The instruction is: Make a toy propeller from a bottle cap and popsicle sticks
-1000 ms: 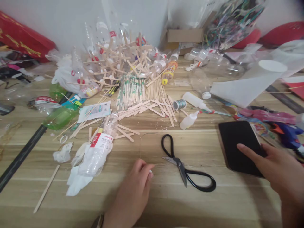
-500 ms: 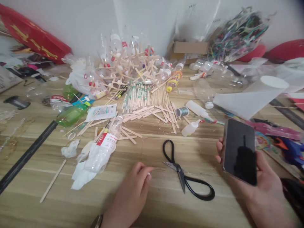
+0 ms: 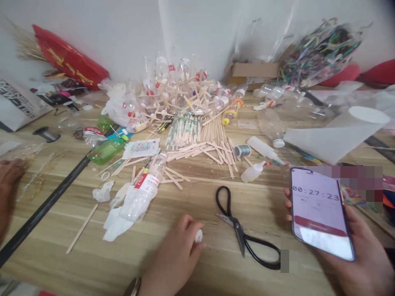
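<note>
My left hand (image 3: 180,250), a watch at its wrist, rests over the wooden table with thumb and fingers pinched on a small white cap (image 3: 198,235). In my right hand (image 3: 364,242) is a smartphone (image 3: 319,209), its lit screen reading 00:27:23. Between the two hands lie black-handled scissors (image 3: 237,226), blades slightly parted, touched by neither. To the left of my left hand, a clear plastic bottle (image 3: 143,189) with a red and white label lies on crumpled white tissue (image 3: 117,224).
Wooden sticks (image 3: 212,150), a thread spool (image 3: 242,151) and small squeeze bottles (image 3: 252,172) lie ahead. Behind them is a pile of stick crosses and plastic bottles (image 3: 173,88). Another person's hand (image 3: 10,176) is at the left edge, beyond a black strip (image 3: 52,197).
The phone's dark screen has lit up with a timer. The white cap in my left fingers shows more. Another person's hand has appeared at left, and the view has shifted slightly.
</note>
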`<state>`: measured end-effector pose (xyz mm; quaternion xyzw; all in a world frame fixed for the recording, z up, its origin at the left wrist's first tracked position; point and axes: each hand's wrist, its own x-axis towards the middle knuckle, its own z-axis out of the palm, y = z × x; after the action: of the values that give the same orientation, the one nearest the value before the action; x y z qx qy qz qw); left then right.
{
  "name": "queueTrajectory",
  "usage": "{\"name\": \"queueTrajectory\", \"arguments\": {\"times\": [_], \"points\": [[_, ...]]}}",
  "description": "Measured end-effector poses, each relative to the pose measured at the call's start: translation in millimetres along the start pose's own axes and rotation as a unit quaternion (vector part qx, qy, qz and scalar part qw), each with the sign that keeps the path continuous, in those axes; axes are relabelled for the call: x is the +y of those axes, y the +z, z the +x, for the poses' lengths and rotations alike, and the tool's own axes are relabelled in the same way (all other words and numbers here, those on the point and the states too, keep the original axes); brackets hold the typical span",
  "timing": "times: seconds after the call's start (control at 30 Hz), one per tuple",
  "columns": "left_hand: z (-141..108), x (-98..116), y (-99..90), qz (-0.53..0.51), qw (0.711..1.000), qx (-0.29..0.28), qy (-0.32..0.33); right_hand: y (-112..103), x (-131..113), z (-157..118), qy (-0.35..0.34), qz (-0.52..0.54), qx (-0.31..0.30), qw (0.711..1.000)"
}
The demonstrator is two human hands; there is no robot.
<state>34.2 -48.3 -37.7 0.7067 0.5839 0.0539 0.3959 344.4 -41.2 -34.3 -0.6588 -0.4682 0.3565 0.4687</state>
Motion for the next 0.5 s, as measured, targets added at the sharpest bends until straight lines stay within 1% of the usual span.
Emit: {"name": "queueTrajectory", "arguments": {"times": [0.03,0.1,0.17,0.3,0.37,0.4,0.43,0.5], "points": [[0.5,0.5,-0.2,0.000,1.000,-0.001,-0.002,2.8,-3.2,8.1,0.058,0.055,0.012,0.997],[0.8,1.2,-0.3,0.000,1.000,0.000,-0.004,4.6,-8.4,18.6,0.168,0.158,0.047,0.972],[1.1,1.4,-0.5,0.007,1.000,-0.003,-0.006,2.7,-12.1,22.9,0.231,0.218,0.074,0.945],[3.2,0.4,-1.2,0.028,0.999,-0.014,-0.009,-3.9,-13.3,26.8,0.288,0.267,0.105,0.914],[4.3,-0.3,-1.2,0.041,0.999,-0.019,-0.007,-6.4,-9.1,29.5,0.310,0.300,0.108,0.896],[4.8,-0.7,-1.1,0.049,0.999,-0.022,-0.007,-7.5,-5.8,31.0,0.313,0.309,0.101,0.892],[5.1,-1.0,-0.9,0.055,0.998,-0.024,-0.006,-8.6,-1.7,32.6,0.308,0.309,0.088,0.896],[5.7,-1.6,-0.4,0.065,0.997,-0.028,-0.002,-11.1,7.0,36.2,0.267,0.261,0.061,0.926]]}}
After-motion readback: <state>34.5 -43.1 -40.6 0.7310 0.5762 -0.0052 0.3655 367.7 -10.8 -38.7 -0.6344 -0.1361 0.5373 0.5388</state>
